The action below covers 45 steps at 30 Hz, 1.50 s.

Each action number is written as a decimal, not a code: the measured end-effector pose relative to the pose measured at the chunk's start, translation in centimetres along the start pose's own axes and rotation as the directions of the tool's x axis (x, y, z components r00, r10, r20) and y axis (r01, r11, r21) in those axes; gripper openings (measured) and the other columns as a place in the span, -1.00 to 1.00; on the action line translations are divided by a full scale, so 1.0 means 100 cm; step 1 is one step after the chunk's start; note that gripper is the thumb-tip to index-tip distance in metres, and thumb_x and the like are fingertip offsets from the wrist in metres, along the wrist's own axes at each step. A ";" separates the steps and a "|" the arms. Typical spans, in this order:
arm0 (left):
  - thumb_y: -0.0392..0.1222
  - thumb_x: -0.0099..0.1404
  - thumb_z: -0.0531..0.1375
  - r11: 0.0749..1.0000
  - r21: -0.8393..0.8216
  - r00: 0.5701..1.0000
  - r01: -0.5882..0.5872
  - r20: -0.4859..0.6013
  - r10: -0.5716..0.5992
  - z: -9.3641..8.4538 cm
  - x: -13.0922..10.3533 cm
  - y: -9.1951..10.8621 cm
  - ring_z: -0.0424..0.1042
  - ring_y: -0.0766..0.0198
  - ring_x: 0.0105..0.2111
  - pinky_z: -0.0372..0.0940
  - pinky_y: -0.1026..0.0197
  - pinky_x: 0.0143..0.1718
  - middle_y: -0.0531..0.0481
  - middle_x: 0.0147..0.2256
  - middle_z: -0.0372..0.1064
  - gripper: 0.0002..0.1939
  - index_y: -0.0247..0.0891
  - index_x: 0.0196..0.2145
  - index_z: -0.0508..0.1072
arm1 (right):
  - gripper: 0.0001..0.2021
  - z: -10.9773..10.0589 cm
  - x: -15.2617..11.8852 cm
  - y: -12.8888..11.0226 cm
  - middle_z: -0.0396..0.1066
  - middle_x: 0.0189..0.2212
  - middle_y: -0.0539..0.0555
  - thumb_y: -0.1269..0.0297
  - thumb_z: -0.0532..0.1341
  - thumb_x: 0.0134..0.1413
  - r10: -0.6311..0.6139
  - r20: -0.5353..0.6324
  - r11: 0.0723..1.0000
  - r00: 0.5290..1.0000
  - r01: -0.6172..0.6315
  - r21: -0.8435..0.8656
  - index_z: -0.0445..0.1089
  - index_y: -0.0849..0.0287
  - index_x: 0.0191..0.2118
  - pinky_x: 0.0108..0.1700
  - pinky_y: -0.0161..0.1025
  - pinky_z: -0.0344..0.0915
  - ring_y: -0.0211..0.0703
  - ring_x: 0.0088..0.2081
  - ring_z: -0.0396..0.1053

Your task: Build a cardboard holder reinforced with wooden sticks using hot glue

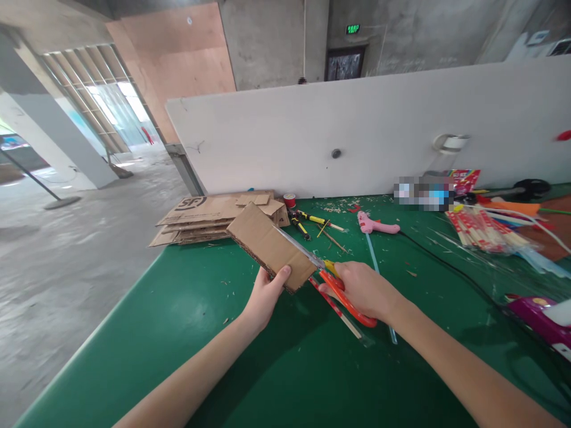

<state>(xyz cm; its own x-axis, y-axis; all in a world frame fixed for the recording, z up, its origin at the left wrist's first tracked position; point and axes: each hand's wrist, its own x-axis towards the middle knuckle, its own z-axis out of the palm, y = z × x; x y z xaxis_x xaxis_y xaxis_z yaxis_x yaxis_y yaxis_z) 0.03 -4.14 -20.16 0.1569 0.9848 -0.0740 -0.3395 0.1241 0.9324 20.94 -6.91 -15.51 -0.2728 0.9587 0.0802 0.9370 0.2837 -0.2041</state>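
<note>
My left hand (pixel 266 296) is closed on the near end of a rectangular piece of brown cardboard (pixel 270 241), thumb on top and fingers underneath. The cardboard is held tilted above the green table. In my right hand (pixel 363 288) is a pair of scissors (pixel 339 291) with orange and yellow handles. Its blades run along the right edge of the cardboard; I cannot tell whether they are cutting into it. Below the scissors a wrapped pair of chopsticks (pixel 341 315) lies on the table.
Flattened cardboard (pixel 214 217) is stacked at the far left of the green table (pixel 178 333). Beyond my hands lie yellow-and-black pliers (pixel 300 226), a red spool (pixel 289 201) and a pink glue gun (pixel 375 224) with a black cord. Chopstick packets (pixel 482 229) and a purple device (pixel 537 318) are at right.
</note>
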 end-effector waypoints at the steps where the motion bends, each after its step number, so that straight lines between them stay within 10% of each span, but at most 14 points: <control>1: 0.02 0.11 0.31 1.000 0.001 1.000 0.011 0.005 -0.011 0.000 0.000 0.000 0.27 -0.01 0.12 0.26 -0.03 0.09 -0.17 0.10 0.29 -0.44 -0.21 0.01 0.27 | -0.48 0.000 0.000 0.000 0.44 -0.44 0.20 -0.21 -0.07 0.15 0.002 -0.005 1.000 1.000 -0.002 -0.012 0.30 0.17 -0.42 -0.38 -0.16 0.24 0.06 -0.37 0.44; 28: 0.01 0.10 0.32 0.988 0.102 0.993 -0.115 -0.001 0.116 -0.004 0.000 0.003 0.31 0.03 0.08 0.24 0.03 0.08 -0.15 0.04 0.35 -0.43 -0.23 0.00 0.25 | -0.49 -0.008 -0.011 -0.004 0.31 -0.37 0.10 -0.30 -0.02 0.05 -0.013 0.170 0.997 0.985 0.000 0.079 0.19 0.11 -0.29 -0.45 -0.20 0.13 -0.09 -0.44 0.27; 45: 0.05 0.07 0.32 0.971 0.195 0.991 -0.135 0.027 0.132 0.002 -0.004 0.005 0.36 0.04 0.01 0.30 0.07 -0.02 -0.15 -0.01 0.39 -0.43 -0.26 -0.05 0.28 | -0.47 -0.009 -0.008 -0.011 0.38 -0.47 0.13 -0.29 -0.01 0.05 -0.121 0.046 0.981 0.992 0.126 -0.147 0.28 0.15 -0.40 -0.42 -0.17 0.18 0.04 -0.32 0.36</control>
<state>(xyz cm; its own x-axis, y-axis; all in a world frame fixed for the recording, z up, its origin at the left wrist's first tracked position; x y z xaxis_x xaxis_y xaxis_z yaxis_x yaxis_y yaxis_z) -0.05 -4.51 -19.62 0.1352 0.9890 0.0596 -0.1703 -0.0360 0.9847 20.27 -7.98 -14.49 -0.3939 0.9172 0.0595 0.9168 0.3967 -0.0465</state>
